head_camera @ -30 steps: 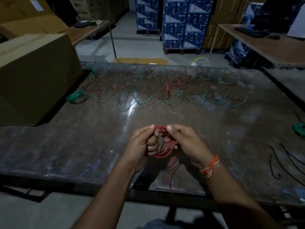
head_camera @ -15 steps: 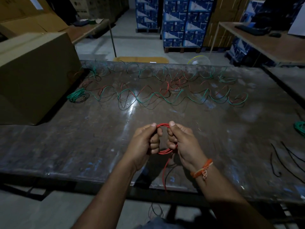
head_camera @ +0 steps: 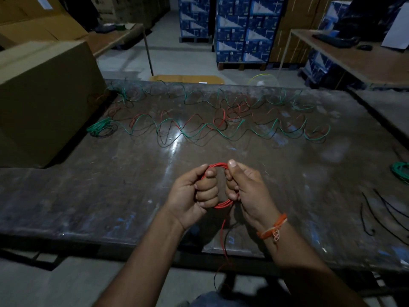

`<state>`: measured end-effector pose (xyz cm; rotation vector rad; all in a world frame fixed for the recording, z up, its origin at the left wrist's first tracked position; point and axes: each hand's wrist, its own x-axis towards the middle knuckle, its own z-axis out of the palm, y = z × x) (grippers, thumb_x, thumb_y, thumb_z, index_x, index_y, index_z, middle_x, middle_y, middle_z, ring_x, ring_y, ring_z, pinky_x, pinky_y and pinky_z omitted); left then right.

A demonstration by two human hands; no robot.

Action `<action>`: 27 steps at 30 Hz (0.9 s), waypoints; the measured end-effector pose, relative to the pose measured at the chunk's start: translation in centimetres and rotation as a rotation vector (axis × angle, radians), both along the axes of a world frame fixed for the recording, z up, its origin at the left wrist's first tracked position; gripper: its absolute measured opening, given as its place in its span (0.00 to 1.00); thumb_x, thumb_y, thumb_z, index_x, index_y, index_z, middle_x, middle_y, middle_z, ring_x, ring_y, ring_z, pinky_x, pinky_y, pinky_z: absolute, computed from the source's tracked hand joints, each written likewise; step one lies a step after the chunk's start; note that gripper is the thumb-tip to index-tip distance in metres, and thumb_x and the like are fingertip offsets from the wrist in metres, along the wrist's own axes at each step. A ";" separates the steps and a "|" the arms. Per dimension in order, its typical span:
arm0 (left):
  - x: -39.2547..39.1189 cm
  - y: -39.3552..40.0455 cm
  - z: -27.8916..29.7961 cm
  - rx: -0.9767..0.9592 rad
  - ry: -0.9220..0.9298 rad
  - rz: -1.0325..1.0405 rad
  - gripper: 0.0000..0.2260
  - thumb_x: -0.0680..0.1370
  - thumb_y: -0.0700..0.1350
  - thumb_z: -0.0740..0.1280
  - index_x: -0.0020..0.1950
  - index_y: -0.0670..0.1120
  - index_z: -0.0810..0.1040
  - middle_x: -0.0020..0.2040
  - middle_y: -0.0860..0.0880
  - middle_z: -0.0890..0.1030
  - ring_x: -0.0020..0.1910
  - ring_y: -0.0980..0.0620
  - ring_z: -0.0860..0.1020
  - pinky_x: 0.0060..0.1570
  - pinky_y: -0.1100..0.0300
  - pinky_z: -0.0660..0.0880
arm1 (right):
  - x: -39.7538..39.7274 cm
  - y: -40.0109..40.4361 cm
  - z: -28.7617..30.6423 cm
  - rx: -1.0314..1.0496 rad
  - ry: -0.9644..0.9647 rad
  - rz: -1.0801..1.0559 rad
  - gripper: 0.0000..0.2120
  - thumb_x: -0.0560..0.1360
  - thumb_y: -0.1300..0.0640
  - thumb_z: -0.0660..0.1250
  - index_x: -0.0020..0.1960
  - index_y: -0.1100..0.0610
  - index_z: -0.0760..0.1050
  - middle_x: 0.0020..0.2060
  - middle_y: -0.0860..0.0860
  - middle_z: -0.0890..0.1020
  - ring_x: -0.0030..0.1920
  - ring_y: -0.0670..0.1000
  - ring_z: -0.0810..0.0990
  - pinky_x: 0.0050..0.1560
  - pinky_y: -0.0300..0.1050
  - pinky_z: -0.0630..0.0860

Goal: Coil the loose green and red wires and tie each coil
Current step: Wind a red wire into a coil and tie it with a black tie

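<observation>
Head view: left hand (head_camera: 194,191) and right hand (head_camera: 245,187) have pulled apart, fingers curled round the red coil (head_camera: 222,203), now rounder, held above the table (head_camera: 88,196). Tail dangles; tying likely next.

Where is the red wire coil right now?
In the head view the red wire coil is low in the middle, held above the near edge of the table, between the left hand and the right hand.
</observation>
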<state>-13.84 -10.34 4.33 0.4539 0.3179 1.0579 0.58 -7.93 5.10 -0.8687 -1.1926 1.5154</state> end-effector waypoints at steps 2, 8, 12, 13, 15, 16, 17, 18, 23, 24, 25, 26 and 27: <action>0.1 0.0 0.1 0.000 0.020 0.016 0.10 0.80 0.49 0.59 0.41 0.47 0.73 0.27 0.56 0.54 0.22 0.57 0.51 0.23 0.65 0.50 | 0.3 0.0 -0.3 0.004 0.012 0.007 0.18 0.85 0.54 0.58 0.39 0.60 0.71 0.24 0.51 0.63 0.24 0.48 0.63 0.26 0.37 0.68; -0.4 0.2 0.7 -0.111 -0.005 0.244 0.14 0.82 0.47 0.54 0.38 0.47 0.70 0.28 0.56 0.51 0.23 0.58 0.48 0.22 0.66 0.48 | 2.4 -0.2 -1.1 -0.002 -0.088 0.090 0.10 0.81 0.55 0.66 0.52 0.62 0.77 0.34 0.54 0.79 0.32 0.47 0.78 0.34 0.37 0.73; -2.6 0.8 0.3 -0.152 -0.086 0.376 0.17 0.84 0.45 0.51 0.37 0.47 0.71 0.28 0.55 0.52 0.23 0.56 0.49 0.22 0.65 0.48 | 4.2 -1.4 -3.7 -0.089 -0.128 0.101 0.14 0.75 0.65 0.72 0.58 0.62 0.73 0.36 0.53 0.78 0.31 0.48 0.77 0.30 0.39 0.72; -3.1 0.9 0.2 -0.153 -0.078 0.415 0.16 0.83 0.45 0.53 0.37 0.47 0.71 0.28 0.55 0.52 0.24 0.56 0.49 0.23 0.65 0.48 | 4.5 -1.8 -4.6 -0.098 -0.184 0.061 0.11 0.76 0.67 0.71 0.56 0.59 0.75 0.36 0.53 0.78 0.30 0.48 0.76 0.28 0.40 0.71; -3.9 1.1 0.2 -0.148 -0.038 0.495 0.10 0.79 0.45 0.57 0.39 0.48 0.70 0.27 0.54 0.52 0.24 0.56 0.49 0.23 0.65 0.48 | 5.2 -2.4 -5.9 -0.045 -0.377 -0.023 0.09 0.77 0.67 0.70 0.49 0.52 0.79 0.33 0.53 0.79 0.29 0.48 0.76 0.29 0.41 0.71; -4.1 1.2 0.2 -0.150 -0.019 0.532 0.08 0.78 0.45 0.58 0.39 0.47 0.70 0.26 0.54 0.54 0.24 0.56 0.49 0.23 0.65 0.48 | 5.5 -2.6 -6.1 0.015 -0.486 -0.044 0.09 0.76 0.65 0.71 0.46 0.52 0.80 0.31 0.52 0.80 0.29 0.47 0.76 0.30 0.42 0.72; -4.3 1.3 0.0 -0.152 -0.001 0.564 0.07 0.77 0.46 0.59 0.40 0.47 0.70 0.24 0.54 0.56 0.24 0.56 0.49 0.22 0.66 0.49 | 5.8 -2.8 -6.2 0.078 -0.573 -0.041 0.08 0.75 0.64 0.72 0.45 0.52 0.81 0.30 0.50 0.80 0.29 0.45 0.76 0.32 0.41 0.72; -4.4 1.4 -0.2 -0.154 0.021 0.593 0.06 0.77 0.46 0.59 0.41 0.47 0.70 0.23 0.54 0.58 0.23 0.56 0.49 0.22 0.66 0.49 | 5.9 -2.9 -5.9 0.151 -0.655 -0.033 0.07 0.74 0.64 0.73 0.44 0.52 0.82 0.31 0.47 0.81 0.30 0.41 0.76 0.34 0.38 0.72; -3.6 1.7 -0.9 -0.166 0.121 0.653 0.13 0.85 0.47 0.53 0.43 0.47 0.69 0.24 0.55 0.61 0.19 0.59 0.59 0.21 0.67 0.54 | 6.0 -3.7 -3.1 0.569 -0.815 0.006 0.08 0.75 0.62 0.72 0.47 0.49 0.84 0.40 0.43 0.77 0.43 0.45 0.79 0.42 0.35 0.72; -3.2 1.6 -0.8 -0.152 0.143 0.654 0.13 0.85 0.47 0.53 0.43 0.47 0.69 0.24 0.56 0.62 0.19 0.60 0.59 0.21 0.67 0.56 | 5.8 -3.7 -2.5 0.605 -0.804 0.018 0.08 0.75 0.62 0.72 0.48 0.49 0.84 0.41 0.44 0.76 0.43 0.46 0.78 0.43 0.35 0.72; -2.7 1.6 -0.8 -0.134 0.178 0.659 0.13 0.85 0.46 0.53 0.43 0.47 0.70 0.25 0.56 0.63 0.20 0.61 0.60 0.21 0.68 0.57 | 5.5 -3.7 -2.1 0.646 -0.799 0.018 0.08 0.76 0.60 0.71 0.50 0.49 0.84 0.41 0.46 0.75 0.44 0.46 0.77 0.43 0.36 0.72; -2.3 1.5 -0.7 -0.112 0.226 0.671 0.13 0.85 0.46 0.53 0.43 0.46 0.70 0.25 0.55 0.64 0.21 0.60 0.61 0.22 0.68 0.60 | 5.1 -3.6 -1.6 0.695 -0.796 0.015 0.07 0.76 0.58 0.70 0.50 0.49 0.85 0.41 0.47 0.74 0.44 0.46 0.76 0.43 0.36 0.71; -1.9 1.5 -0.7 -0.082 0.287 0.685 0.13 0.85 0.45 0.54 0.44 0.46 0.70 0.26 0.55 0.65 0.22 0.60 0.63 0.23 0.67 0.62 | 4.7 -3.6 -1.1 0.750 -0.788 0.011 0.07 0.77 0.56 0.69 0.51 0.50 0.85 0.41 0.48 0.74 0.44 0.45 0.76 0.43 0.36 0.70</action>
